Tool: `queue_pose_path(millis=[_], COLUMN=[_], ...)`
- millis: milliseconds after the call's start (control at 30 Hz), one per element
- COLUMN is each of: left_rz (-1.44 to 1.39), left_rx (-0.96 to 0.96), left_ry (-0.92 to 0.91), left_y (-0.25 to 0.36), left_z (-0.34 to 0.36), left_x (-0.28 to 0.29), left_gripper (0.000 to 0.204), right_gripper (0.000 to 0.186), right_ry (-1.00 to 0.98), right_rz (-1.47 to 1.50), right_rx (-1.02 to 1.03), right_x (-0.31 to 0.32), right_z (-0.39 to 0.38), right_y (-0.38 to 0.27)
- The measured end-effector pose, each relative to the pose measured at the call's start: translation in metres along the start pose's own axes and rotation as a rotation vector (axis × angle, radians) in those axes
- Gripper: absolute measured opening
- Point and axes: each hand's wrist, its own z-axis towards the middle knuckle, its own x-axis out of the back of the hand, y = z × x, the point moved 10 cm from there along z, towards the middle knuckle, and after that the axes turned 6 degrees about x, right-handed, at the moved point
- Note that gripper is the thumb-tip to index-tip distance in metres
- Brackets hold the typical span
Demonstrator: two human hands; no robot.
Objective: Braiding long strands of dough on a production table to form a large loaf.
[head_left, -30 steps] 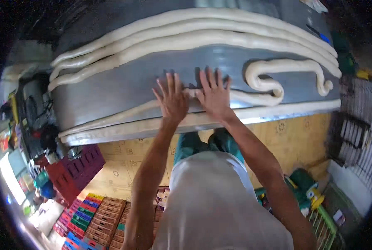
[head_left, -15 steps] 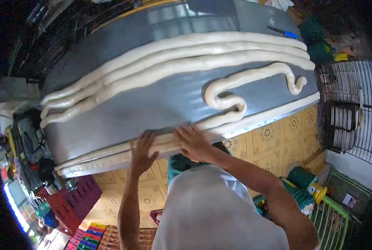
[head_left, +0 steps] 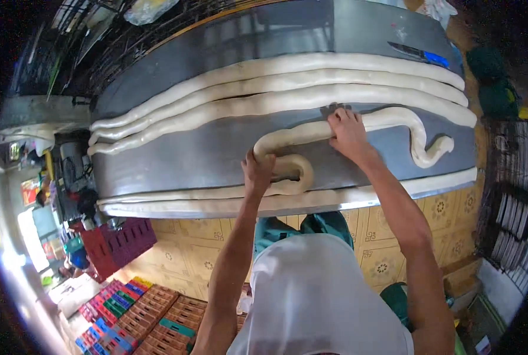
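Observation:
A long winding dough rope (head_left: 307, 132) lies on the grey work table (head_left: 175, 168), looping back on itself near the middle. My left hand (head_left: 258, 171) is closed around its bend at the left. Farther right, my right hand (head_left: 348, 133) grips the same rope from above, fingers curled over its far side. The rope's right end curls up like a hook. Three thick dough ropes (head_left: 299, 100) run side by side across the far half of the table. Along the near edge stretches another dough rope (head_left: 358, 196), next to the winding rope's thinner left part.
A knife (head_left: 426, 56) with a blue handle lies at the table's far right. Stacked crates (head_left: 119, 244) and more coloured crates (head_left: 157, 313) stand on the floor at lower left. A wire rack (head_left: 509, 195) is at the right, beside the patterned tile floor (head_left: 388, 248).
Both hands have left the near edge and moved away and to the right, taking hold of the winding rope. Its loop has shifted left, and the view has moved.

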Motion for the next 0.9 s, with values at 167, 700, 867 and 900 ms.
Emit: queue_pose_path(millis=[167, 700, 867, 900], left_rz=[-0.209, 0.574, 0.484, 0.457], left_rx=[-0.152, -0.61, -0.653, -0.689], left_ry=[-0.041, 0.0, -0.09, -0.086], left_y=[0.007, 0.042, -0.044, -0.046], left_z=[0.023, -0.074, -0.069, -0.08], left_x=[0.006, -0.005, 0.091, 0.095], left_gripper=[0.067, 0.079, 0.057, 0.057], right_gripper=[0.038, 0.067, 0.054, 0.054], right_ry=[-0.226, -0.17, -0.342, -0.351], right_rz=[0.441, 0.295, 0.343, 0.315], right_rx=[0.045, 0.321, 0.198, 0.106], right_x=[0.07, 0.019, -0.003, 0.008], right_z=[-0.027, -0.092, -0.123, -0.122], right_y=[-0.016, -0.067, -0.026, -0.003])
